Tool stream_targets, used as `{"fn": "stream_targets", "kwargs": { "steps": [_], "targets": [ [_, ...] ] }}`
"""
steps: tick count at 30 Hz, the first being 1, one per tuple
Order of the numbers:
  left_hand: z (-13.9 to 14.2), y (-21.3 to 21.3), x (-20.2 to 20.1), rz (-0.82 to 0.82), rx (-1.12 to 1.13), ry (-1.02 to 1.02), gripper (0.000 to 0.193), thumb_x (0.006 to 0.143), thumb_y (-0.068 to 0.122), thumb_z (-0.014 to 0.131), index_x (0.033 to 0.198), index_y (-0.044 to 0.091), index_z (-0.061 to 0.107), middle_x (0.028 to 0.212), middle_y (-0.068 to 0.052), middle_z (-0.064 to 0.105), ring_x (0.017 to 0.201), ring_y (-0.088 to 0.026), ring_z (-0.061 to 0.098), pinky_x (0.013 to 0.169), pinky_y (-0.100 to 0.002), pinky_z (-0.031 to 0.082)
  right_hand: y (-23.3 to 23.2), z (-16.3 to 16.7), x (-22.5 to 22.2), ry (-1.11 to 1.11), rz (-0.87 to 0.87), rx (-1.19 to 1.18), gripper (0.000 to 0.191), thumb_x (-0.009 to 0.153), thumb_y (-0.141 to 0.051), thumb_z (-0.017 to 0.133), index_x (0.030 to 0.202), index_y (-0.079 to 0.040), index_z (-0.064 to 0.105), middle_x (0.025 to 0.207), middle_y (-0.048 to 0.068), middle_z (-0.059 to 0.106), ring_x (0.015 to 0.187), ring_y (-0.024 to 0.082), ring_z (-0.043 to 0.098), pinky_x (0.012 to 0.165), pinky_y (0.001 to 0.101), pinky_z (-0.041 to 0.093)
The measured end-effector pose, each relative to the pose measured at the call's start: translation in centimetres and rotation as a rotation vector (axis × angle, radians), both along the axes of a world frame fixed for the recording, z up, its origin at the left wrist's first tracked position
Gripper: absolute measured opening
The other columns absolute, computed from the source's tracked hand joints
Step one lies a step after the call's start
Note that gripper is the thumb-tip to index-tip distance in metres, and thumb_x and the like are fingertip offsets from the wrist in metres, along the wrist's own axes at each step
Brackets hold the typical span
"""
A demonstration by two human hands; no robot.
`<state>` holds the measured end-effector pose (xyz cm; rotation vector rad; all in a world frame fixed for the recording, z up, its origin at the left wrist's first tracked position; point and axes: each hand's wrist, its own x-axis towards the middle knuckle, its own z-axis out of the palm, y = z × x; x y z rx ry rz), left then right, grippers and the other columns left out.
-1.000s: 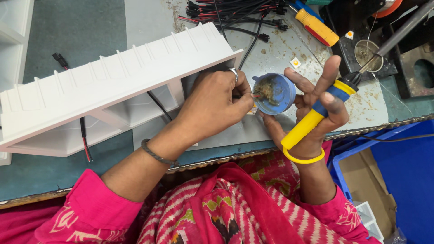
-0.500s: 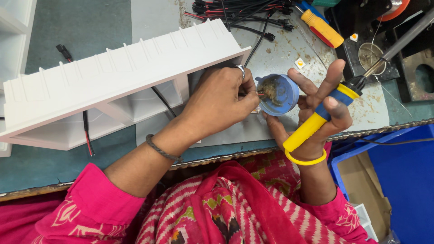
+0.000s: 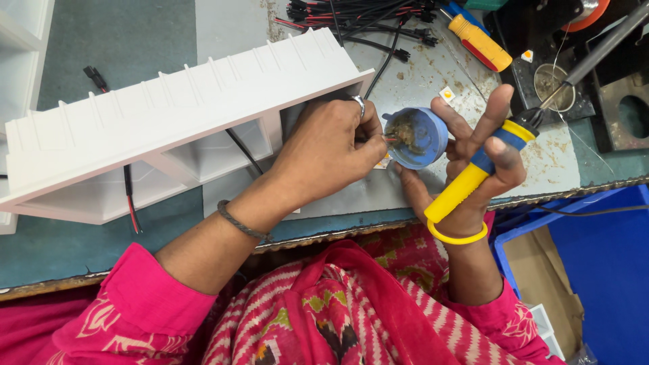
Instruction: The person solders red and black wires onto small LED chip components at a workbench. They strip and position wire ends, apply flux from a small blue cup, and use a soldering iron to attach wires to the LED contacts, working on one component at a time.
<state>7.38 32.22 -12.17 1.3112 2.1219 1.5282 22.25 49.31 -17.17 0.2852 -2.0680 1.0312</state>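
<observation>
Pinched in the left hand (image 3: 331,152), a wire tip (image 3: 389,138) is being dipped in the flux pot (image 3: 422,138); the iron (image 3: 483,165), clasped in the right hand (image 3: 473,162), is likely needed next.

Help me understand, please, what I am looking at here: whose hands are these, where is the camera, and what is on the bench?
The camera sits on the person's head and looks down at their own two bare hands. The left hand pinches something thin at the small blue pot of brownish paste. The right hand steadies that pot with its fingers and also holds a yellow-and-blue soldering iron. On the worn bench lie a long white ribbed housing, a bundle of black and red wires and a yellow-handled screwdriver.
</observation>
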Motion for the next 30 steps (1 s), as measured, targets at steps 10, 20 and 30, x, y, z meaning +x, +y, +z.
{"fn": "stream_targets", "kwargs": {
  "steps": [10,20,30],
  "targets": [
    [0.0,-0.1,0.0,-0.011,0.024,-0.078,0.022,0.084,0.021,0.070,0.083,-0.002,0.069,0.071,-0.014,0.072,0.066,-0.025,0.074,0.064,-0.036,0.057,-0.2,0.3,0.1,-0.019,-0.024,-0.012,0.102,0.090,0.016,0.081,0.149,-0.038,0.018,0.176,0.009,0.001,0.145,0.030,0.050,0.097,0.0336,0.067],
    [0.1,-0.2,-0.1,-0.038,0.092,-0.162,0.018,0.083,0.017,0.070,0.082,-0.001,0.066,0.070,-0.008,0.070,0.065,-0.015,0.069,0.062,-0.031,0.054,-0.6,0.7,0.6,-0.051,-0.071,-0.104,0.103,0.090,0.017,0.084,0.147,-0.034,0.015,0.173,0.011,0.000,0.144,0.029,0.051,0.106,0.0361,0.059],
    [0.7,-0.7,0.2,-0.023,0.057,-0.025,0.014,0.090,0.016,0.070,0.094,0.002,0.067,0.069,-0.010,0.065,0.053,-0.019,0.055,0.052,-0.035,0.043,-0.9,1.5,0.8,-0.054,-0.158,-0.063,0.106,0.089,0.011,0.091,0.149,-0.029,0.014,0.177,0.015,0.004,0.131,0.028,0.061,0.095,0.0298,0.065]
  ]
}}
